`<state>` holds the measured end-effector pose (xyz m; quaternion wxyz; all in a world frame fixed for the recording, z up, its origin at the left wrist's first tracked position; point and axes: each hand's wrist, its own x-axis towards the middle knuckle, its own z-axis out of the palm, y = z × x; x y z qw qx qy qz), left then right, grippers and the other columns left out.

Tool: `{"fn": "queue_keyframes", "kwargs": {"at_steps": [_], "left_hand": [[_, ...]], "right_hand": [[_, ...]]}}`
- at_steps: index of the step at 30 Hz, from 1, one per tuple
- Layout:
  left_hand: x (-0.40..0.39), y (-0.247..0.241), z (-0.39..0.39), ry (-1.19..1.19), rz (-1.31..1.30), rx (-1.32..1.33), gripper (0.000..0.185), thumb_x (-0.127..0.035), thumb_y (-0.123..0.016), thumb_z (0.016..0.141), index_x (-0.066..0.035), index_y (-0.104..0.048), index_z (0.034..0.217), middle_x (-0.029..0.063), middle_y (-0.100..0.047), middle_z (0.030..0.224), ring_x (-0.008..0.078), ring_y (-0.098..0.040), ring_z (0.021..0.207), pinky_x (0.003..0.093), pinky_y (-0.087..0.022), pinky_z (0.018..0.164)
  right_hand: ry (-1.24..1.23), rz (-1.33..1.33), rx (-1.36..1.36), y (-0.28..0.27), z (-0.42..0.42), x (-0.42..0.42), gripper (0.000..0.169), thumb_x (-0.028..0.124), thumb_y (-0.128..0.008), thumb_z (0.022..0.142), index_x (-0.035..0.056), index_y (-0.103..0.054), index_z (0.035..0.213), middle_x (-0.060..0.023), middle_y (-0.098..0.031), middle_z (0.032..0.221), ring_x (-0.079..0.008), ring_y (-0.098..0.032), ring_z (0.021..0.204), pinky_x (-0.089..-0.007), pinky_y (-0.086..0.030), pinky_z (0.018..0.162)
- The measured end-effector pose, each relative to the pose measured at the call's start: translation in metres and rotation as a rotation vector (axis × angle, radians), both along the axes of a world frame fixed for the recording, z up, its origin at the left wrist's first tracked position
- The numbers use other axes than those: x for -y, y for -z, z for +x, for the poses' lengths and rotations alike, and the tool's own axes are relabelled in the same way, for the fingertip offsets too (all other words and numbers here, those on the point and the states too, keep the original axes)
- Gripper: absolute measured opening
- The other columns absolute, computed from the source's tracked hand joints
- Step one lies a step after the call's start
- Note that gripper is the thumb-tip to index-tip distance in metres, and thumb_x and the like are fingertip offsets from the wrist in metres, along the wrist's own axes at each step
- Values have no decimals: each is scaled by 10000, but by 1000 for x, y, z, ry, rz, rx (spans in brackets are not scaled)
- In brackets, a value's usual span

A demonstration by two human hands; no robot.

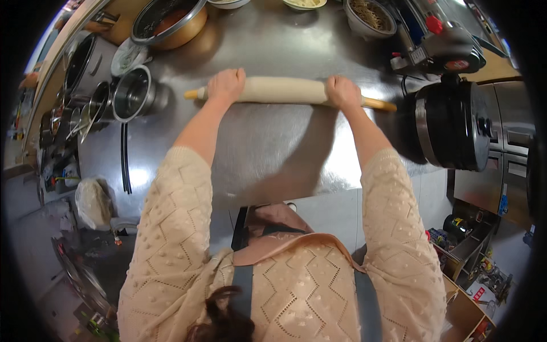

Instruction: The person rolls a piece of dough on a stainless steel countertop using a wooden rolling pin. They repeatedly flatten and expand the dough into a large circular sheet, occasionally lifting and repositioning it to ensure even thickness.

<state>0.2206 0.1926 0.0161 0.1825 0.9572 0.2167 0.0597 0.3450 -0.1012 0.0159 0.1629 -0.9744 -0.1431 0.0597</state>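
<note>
A wooden rolling pin lies crosswise on the stainless steel table, with its bare ends sticking out at both sides. Around its middle is wrapped a thick roll of pale dough. My left hand grips the roll near its left end, fingers curled over the top. Near the right end, my right hand clasps it the same way. Both forearms reach forward, and a shadow falls across the metal between them. The undersides of the roll and of my fingers are hidden.
At right stands a black lidded pot, behind it a machine with a red knob. A steel bowl, black chopsticks and a plastic-wrapped lump lie left. Along the back are a large pot and a bowl of brown strands.
</note>
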Motion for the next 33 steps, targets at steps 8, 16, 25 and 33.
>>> {"fn": "queue_keyframes", "kwargs": {"at_steps": [8, 16, 25, 33], "left_hand": [[85, -6, -212, 86, -139, -5, 405, -313, -478, 945, 2, -703, 826, 207, -701, 902, 391, -668, 860, 493, -513, 792], [195, 9, -190, 413, 333, 638, 238, -329, -572, 850, -132, -699, 813, 55, -675, 816, 253, -646, 835, 440, -465, 836], [94, 1, -99, 186, 273, 592, 243, -258, -575, 908, -81, -673, 1044, 81, -681, 1010, 302, -598, 1008, 467, -385, 1012], [16, -2, 46, 55, 87, 426, 213, -230, -540, 950, -90, -695, 991, 73, -695, 992, 266, -626, 939, 453, -385, 977]], "right_hand": [[-105, 17, -85, -10, -214, 102, 404, 278, -428, 948, -3, -705, 861, -228, -690, 912, -413, -656, 872, -502, -517, 827], [-469, 194, 444, 10, -249, 59, 172, 269, -556, 895, 125, -647, 910, -108, -656, 940, -277, -619, 900, -445, -452, 790], [-386, 234, 664, -12, -131, 54, 211, 162, -607, 893, 101, -661, 1088, -72, -643, 1002, -279, -589, 985, -451, -402, 964], [-233, 5, 444, 14, 12, 22, 215, 226, -473, 939, 103, -618, 840, -93, -651, 894, -301, -607, 884, -459, -426, 774]]}}
